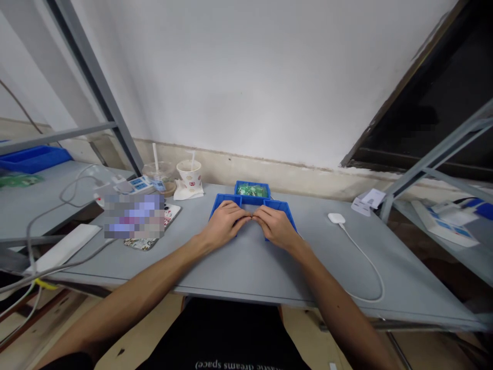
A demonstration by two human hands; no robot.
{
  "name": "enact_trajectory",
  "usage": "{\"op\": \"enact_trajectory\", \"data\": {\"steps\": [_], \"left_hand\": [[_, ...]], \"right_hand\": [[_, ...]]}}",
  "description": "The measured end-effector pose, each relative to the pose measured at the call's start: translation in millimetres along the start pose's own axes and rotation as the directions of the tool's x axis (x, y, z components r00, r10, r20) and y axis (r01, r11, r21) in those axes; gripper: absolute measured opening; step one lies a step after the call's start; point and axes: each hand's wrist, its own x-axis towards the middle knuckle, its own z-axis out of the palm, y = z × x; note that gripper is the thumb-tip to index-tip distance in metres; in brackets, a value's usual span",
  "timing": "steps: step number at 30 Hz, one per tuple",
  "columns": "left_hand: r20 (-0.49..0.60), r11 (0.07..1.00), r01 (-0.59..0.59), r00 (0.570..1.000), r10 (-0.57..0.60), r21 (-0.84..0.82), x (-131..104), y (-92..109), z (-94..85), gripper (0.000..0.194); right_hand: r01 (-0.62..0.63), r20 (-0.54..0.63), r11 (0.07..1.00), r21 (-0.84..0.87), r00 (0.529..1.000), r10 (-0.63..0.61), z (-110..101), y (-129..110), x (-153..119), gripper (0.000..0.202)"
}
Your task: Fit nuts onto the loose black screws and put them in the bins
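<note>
Both my hands rest on the grey table (246, 267), fingertips meeting in the middle. My left hand (224, 222) lies over the near edge of a blue bin (221, 199), and my right hand (274, 226) covers the near part of a second blue bin (283, 207). The fingers of both are curled and pinched together at a small spot between them; what they pinch is too small to see. Behind the hands stands a third blue bin (252, 190) filled with green circuit boards.
Two drink cups with straws (189, 174) and a napkin stand at back left, beside a power strip (136, 184). A phone (148, 228) and cables lie left. A white puck with a cable (336, 218) lies right. Metal shelf posts flank the table.
</note>
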Motion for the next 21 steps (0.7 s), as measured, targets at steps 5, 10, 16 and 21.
{"op": "enact_trajectory", "data": {"steps": [5,10,16,21], "left_hand": [[-0.015,1.000,-0.006,1.000,0.006,-0.009,1.7,-0.3,-2.8,0.023],[-0.046,1.000,-0.003,0.999,0.003,-0.001,3.3,-7.9,-12.5,0.025],[-0.094,1.000,-0.003,0.996,0.005,0.028,6.2,-12.5,-24.6,0.025],[-0.098,0.999,-0.007,0.995,0.011,0.041,6.4,-13.9,-26.0,0.023]], "right_hand": [[0.007,-0.071,0.999,0.042,0.997,-0.004,-4.9,-0.4,-1.2,0.015],[-0.043,-0.208,0.998,0.049,0.977,0.052,-15.8,8.9,-2.7,0.014],[-0.215,-0.320,0.976,-0.039,0.928,0.192,-27.2,31.6,-8.4,0.019],[-0.253,-0.314,0.965,-0.071,0.924,0.219,-34.8,45.9,-13.4,0.028]]}}
